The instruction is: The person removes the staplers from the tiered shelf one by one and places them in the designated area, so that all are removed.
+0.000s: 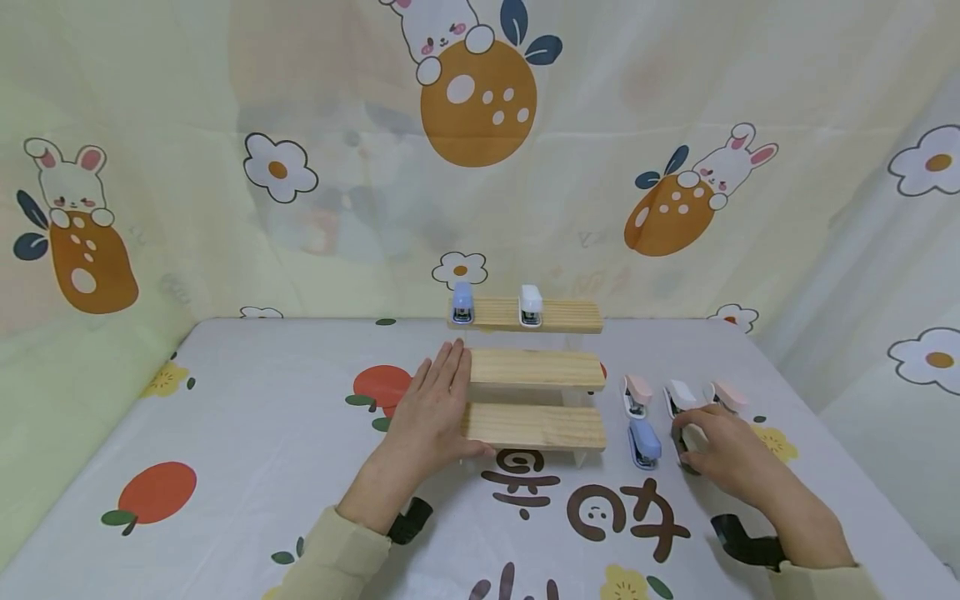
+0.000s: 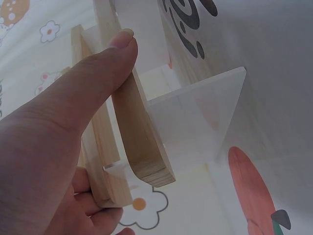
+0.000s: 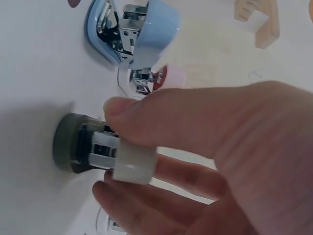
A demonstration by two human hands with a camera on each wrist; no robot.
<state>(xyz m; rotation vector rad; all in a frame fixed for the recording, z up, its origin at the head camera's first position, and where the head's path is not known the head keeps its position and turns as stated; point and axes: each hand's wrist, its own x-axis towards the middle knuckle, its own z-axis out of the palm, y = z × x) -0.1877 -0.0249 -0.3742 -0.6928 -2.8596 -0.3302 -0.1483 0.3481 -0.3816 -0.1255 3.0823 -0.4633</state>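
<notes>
A three-tier wooden display rack (image 1: 536, 368) with clear supports stands mid-table. My left hand (image 1: 435, 404) holds its left end, the thumb (image 2: 105, 63) on the front plank and the fingers by the plank behind. On the rack's top tier stand a blue mini stapler (image 1: 462, 304) and a white mini stapler (image 1: 530, 307). To the right, my right hand (image 1: 716, 442) pinches a mini stapler (image 3: 134, 164) with a pale top and dark green base, between thumb and fingers. Its base is at the tabletop.
Around my right hand stand a blue stapler (image 1: 645, 442), a pink stapler (image 1: 637, 393), a white stapler (image 1: 678, 395) and another pink stapler (image 1: 727, 395), partly hidden. A patterned cloth (image 1: 247, 433) covers the table; a printed curtain (image 1: 337, 100) hangs behind.
</notes>
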